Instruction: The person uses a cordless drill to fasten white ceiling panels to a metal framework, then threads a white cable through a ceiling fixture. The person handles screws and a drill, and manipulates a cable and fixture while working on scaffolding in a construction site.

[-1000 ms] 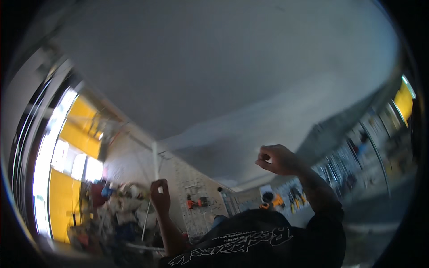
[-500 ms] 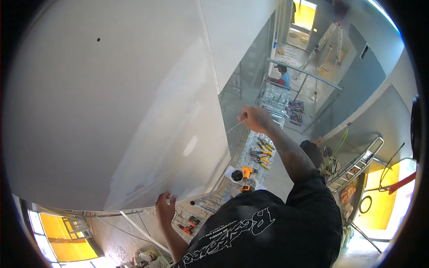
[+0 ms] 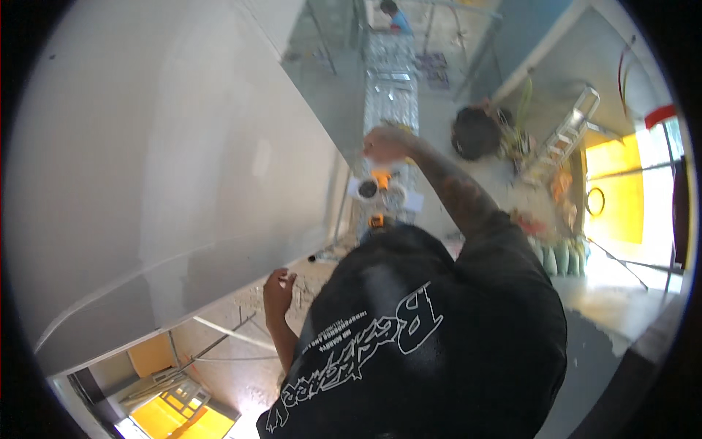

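My left hand (image 3: 278,294) hangs beside the lower edge of the pale wall panel (image 3: 212,183), its fingers loosely curled and apart, with nothing visible in them. My right hand (image 3: 386,146) reaches forward over the metal scaffold plank (image 3: 390,99), right of the panel's edge. It is smeared by motion, so its fingers and anything in them cannot be made out. Just below it on the plank lies an orange power drill (image 3: 380,178). Next to the drill stands a round container (image 3: 368,189) with dark contents. A second orange tool (image 3: 376,220) lies closer to me.
A person in blue (image 3: 397,17) is at the plank's far end. Right of the plank are a dark round object (image 3: 475,134) and a leaning aluminium ladder (image 3: 563,135). A dark-ended tube (image 3: 322,257) lies between my left hand and the plank.
The view has swung, shifting the plank and far room up and left. My right hand is nearer the orange drill; the thin pale cord seen at it earlier no longer shows.
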`<state>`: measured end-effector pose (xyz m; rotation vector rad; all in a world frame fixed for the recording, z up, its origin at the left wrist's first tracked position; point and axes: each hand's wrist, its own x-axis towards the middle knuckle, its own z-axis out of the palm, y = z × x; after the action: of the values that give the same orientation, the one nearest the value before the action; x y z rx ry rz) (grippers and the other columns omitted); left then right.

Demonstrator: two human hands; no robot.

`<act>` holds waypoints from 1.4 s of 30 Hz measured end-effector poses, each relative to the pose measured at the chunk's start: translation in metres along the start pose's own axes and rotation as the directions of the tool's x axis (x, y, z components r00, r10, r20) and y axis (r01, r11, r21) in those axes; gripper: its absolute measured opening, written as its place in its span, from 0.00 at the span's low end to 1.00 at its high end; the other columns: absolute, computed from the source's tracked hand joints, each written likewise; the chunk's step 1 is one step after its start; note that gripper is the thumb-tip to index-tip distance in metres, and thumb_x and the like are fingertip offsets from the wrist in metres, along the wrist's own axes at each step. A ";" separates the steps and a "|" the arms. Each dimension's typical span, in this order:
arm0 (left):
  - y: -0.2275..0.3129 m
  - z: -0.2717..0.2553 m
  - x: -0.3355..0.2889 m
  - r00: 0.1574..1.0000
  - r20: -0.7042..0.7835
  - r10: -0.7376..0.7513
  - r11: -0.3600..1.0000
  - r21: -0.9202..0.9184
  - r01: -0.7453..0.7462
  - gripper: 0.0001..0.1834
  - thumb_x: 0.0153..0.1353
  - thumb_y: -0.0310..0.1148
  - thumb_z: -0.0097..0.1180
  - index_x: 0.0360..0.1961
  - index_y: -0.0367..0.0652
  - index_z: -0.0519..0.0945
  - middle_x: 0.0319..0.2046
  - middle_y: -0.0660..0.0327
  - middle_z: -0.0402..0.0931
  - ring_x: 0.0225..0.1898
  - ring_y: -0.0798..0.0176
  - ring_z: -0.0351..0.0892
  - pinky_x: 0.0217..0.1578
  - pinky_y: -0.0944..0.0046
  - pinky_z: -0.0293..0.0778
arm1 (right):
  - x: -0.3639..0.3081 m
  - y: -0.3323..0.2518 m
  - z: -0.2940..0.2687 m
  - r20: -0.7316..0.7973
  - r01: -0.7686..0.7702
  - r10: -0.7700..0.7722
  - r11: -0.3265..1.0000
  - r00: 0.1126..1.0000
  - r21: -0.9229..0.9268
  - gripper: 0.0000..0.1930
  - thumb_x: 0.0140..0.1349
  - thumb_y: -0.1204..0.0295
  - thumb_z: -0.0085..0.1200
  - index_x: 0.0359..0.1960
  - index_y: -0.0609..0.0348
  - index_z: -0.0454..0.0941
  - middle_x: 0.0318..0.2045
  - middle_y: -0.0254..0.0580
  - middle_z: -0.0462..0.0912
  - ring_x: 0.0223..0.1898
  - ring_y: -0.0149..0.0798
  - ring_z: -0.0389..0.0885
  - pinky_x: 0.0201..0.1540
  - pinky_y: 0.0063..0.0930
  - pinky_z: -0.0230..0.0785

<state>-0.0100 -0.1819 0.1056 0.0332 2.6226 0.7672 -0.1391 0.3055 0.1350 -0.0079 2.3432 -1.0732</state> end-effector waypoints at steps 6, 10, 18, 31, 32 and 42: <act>-0.029 0.014 -0.008 0.995 0.096 -0.006 0.996 -0.091 0.015 0.20 0.63 0.40 0.65 0.50 0.37 0.82 0.44 0.50 0.85 0.44 0.54 0.85 0.47 0.57 0.78 | -0.041 0.025 0.032 -0.153 0.086 -0.045 0.960 0.987 0.268 0.15 0.70 0.64 0.52 0.41 0.67 0.82 0.34 0.48 0.88 0.31 0.38 0.89 0.32 0.31 0.80; -0.017 0.017 0.009 0.993 0.107 0.058 0.994 -0.094 -0.048 0.19 0.63 0.39 0.65 0.50 0.36 0.82 0.44 0.50 0.85 0.43 0.55 0.84 0.46 0.57 0.77 | -0.069 0.025 0.038 -0.305 0.093 0.056 0.887 0.951 0.452 0.15 0.71 0.62 0.52 0.45 0.63 0.82 0.40 0.44 0.87 0.39 0.37 0.88 0.38 0.29 0.80; 0.033 0.017 0.034 0.982 0.056 0.178 0.971 -0.170 -0.166 0.18 0.63 0.37 0.65 0.50 0.35 0.82 0.43 0.48 0.85 0.42 0.54 0.84 0.46 0.58 0.78 | -0.068 0.035 0.044 -0.368 0.169 0.023 0.861 0.930 0.480 0.21 0.69 0.59 0.59 0.54 0.63 0.80 0.42 0.44 0.87 0.40 0.34 0.85 0.42 0.28 0.78; -0.002 0.063 -0.006 0.996 0.083 -0.033 0.971 -0.234 0.052 0.19 0.63 0.37 0.66 0.51 0.37 0.82 0.42 0.52 0.86 0.43 0.57 0.85 0.46 0.60 0.79 | 0.013 0.128 0.246 0.124 -0.093 0.132 0.956 0.983 -0.280 0.16 0.61 0.59 0.59 0.48 0.48 0.86 0.46 0.47 0.87 0.50 0.55 0.84 0.52 0.52 0.77; -0.008 0.066 -0.008 0.995 0.086 -0.056 0.966 -0.246 0.075 0.19 0.64 0.37 0.65 0.51 0.37 0.82 0.43 0.52 0.86 0.43 0.57 0.85 0.46 0.60 0.79 | 0.014 0.127 0.244 0.147 -0.048 0.094 0.957 0.985 -0.287 0.15 0.61 0.59 0.59 0.47 0.48 0.86 0.46 0.47 0.87 0.50 0.55 0.85 0.51 0.51 0.77; -0.019 0.089 -0.015 0.998 0.030 -0.051 0.950 -0.306 0.058 0.20 0.63 0.38 0.66 0.50 0.36 0.83 0.40 0.51 0.86 0.41 0.57 0.86 0.46 0.59 0.80 | -0.004 0.133 0.232 0.040 0.232 -0.233 0.972 0.972 0.018 0.13 0.66 0.61 0.56 0.42 0.57 0.84 0.37 0.51 0.86 0.42 0.51 0.86 0.45 0.43 0.77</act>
<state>0.0403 -0.1543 0.0332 -0.1179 2.4430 1.1386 0.0064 0.2347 -0.0784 -0.3045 2.3394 -1.1872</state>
